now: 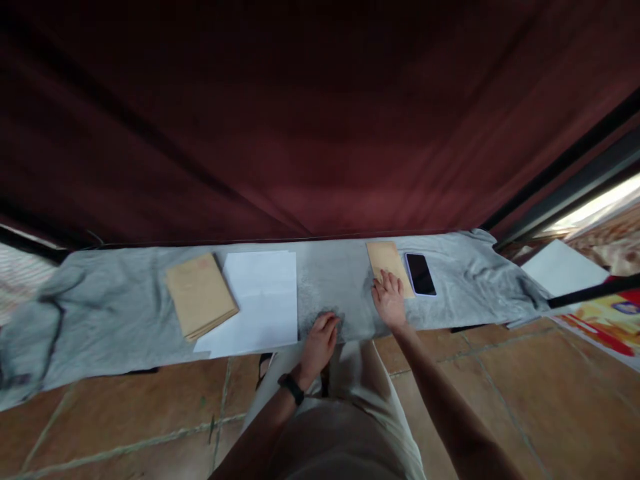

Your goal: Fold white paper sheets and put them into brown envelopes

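My right hand (389, 297) lies flat with fingers stretched out on the near end of a single brown envelope (385, 259) on the grey cloth (125, 313). My left hand (320, 341), with a black band on the wrist, rests on the bare cloth near the table's front edge, fingers curled loosely and holding nothing. A stack of brown envelopes (200, 293) and a stack of white paper sheets (260, 299) lie to the left of my left hand.
A black phone (420, 273) lies just right of the single envelope. A dark red curtain (320, 120) hangs behind the table. A white sheet (563, 268) and colourful printed material (607, 320) sit at the far right. Brown tiled floor (500, 393) lies below.
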Tool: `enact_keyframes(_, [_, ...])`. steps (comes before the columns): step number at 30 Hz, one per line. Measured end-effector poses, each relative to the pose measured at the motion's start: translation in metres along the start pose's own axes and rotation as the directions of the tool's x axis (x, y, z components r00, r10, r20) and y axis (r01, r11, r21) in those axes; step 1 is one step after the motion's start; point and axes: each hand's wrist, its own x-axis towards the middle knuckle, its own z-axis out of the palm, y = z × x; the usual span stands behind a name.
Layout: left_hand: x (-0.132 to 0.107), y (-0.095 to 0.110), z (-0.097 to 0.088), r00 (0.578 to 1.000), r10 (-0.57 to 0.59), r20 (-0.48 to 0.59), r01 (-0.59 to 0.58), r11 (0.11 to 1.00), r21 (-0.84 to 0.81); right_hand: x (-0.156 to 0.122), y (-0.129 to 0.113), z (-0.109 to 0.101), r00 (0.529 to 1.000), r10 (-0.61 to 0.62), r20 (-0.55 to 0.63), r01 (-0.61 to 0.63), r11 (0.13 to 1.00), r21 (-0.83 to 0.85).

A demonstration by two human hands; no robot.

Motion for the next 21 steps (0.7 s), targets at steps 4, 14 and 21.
enact_keyframes(4, [-0.002,0.006,-0.010,1.000,-0.008,0.005,0.008,1.000,-0.027,0.000,0.003,0.002,1.000,-0.012,0.003,0.012,1.000,-0.016])
enact_keyframes(14, [-0.035,-0.031,-0.090,0.987,-0.080,-0.140,0.140,0.856,0.498,-0.037,-0.064,0.035,0.988,-0.153,0.002,0.147,0.951,0.273])
enact_keyframes(21, [-0.071,-0.060,-0.105,0.989,-0.140,-0.049,0.143,0.811,0.567,-0.055,-0.120,0.045,0.966,-0.243,0.092,0.209,0.936,0.284])
